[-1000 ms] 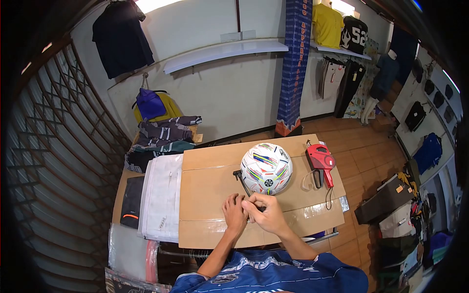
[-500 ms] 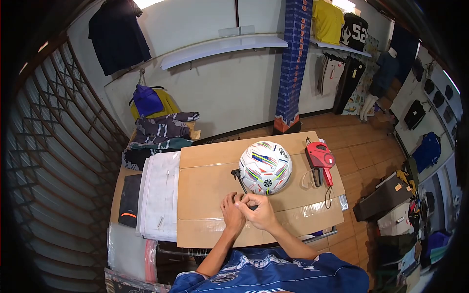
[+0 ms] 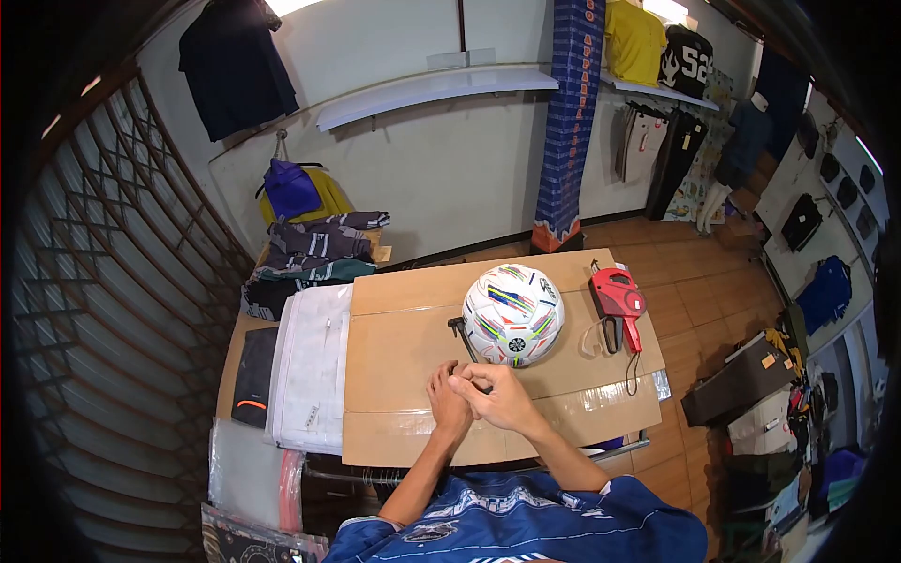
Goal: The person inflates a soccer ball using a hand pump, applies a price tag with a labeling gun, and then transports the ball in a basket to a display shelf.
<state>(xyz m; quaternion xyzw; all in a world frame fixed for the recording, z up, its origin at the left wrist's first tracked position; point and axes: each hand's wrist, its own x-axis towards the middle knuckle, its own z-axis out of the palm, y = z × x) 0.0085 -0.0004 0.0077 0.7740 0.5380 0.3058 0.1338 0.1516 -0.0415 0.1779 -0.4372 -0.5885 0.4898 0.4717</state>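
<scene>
Both hands meet over the front of the cardboard sheet (image 3: 404, 347), close to the ball. My left hand (image 3: 450, 402) has its fingers curled round the near end of a black hand pump (image 3: 458, 327), whose T-shaped handle points away from me. My right hand (image 3: 499, 399) is closed against the left one, thumb and fingertips pinched together; a small dark part shows between its fingers, mostly hidden. Just beyond the hands sits a white football (image 3: 514, 314) with coloured streaks, the pump's shaft passing along its left side.
Right of the ball lies a red price-label gun (image 3: 618, 298) with a black grip and a loop of cord. White packaged garments (image 3: 310, 366) and a dark folded item (image 3: 254, 375) are on the left. Folded clothes (image 3: 314, 253) are piled at the back left.
Both hands have shifted slightly up in the view, and the right hand's fingers have rolled a little over the left. The ball and label gun stay in place.
</scene>
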